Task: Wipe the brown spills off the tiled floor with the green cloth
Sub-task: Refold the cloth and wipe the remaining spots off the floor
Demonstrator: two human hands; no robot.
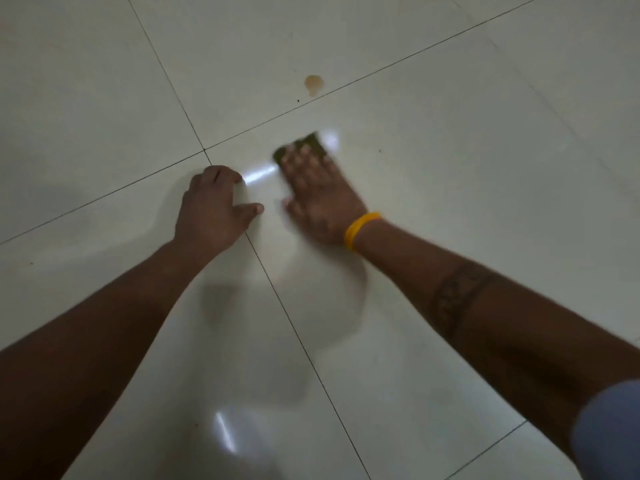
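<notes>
One brown spill point(313, 84) sits beyond my cloth point(304, 147), dark green and blurred. My right hand point(320, 195) presses flat on the cloth; my left hand point(214, 206), beside the cloth, rests empty, fingers loosely curled.

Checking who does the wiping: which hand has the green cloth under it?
The right hand, the one with the yellow wristband, presses flat on the cloth. The left hand rests bare on the floor.

The picture is dim. White glare shines on the tiled floor point(450, 168) just beside the fingertips of the blurred right hand point(320, 195). Soft shadows lie below both arms.
</notes>
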